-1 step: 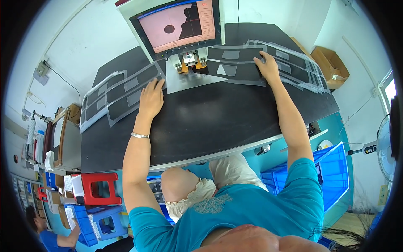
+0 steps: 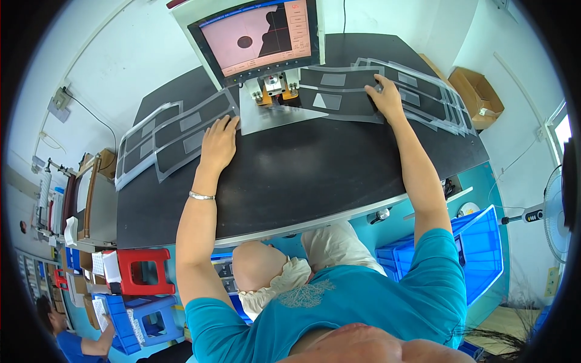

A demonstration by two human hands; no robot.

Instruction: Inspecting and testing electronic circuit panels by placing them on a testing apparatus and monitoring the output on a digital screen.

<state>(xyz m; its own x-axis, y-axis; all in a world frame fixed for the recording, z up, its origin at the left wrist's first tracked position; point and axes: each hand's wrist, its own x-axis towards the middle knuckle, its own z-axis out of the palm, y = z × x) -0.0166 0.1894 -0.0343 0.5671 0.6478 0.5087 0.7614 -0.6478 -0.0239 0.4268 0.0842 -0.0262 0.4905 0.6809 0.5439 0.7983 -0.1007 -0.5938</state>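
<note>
My left hand (image 2: 218, 140) lies with its fingers stretched out at the right end of a clear plastic film sheet (image 2: 171, 158) with pale rectangular patches. My right hand (image 2: 386, 98), thumb and fingers apart, rests on another clear film sheet (image 2: 354, 114). Between the hands, a machine head (image 2: 274, 86) with orange parts stands over a shiny metal plate (image 2: 257, 123). Above it, a monitor (image 2: 254, 39) shows a dark round spot and a dark jagged shape on a pale ground. The film under my palms is hidden.
More film sheets (image 2: 455, 112) overlap at the right of the black table (image 2: 302, 181), others (image 2: 130, 160) at the left. A cardboard box (image 2: 478, 97) and a fan (image 2: 555, 212) are at the right. Below stand blue crates (image 2: 484, 254) and a red stool (image 2: 144, 254). A person (image 2: 78, 339) is at lower left.
</note>
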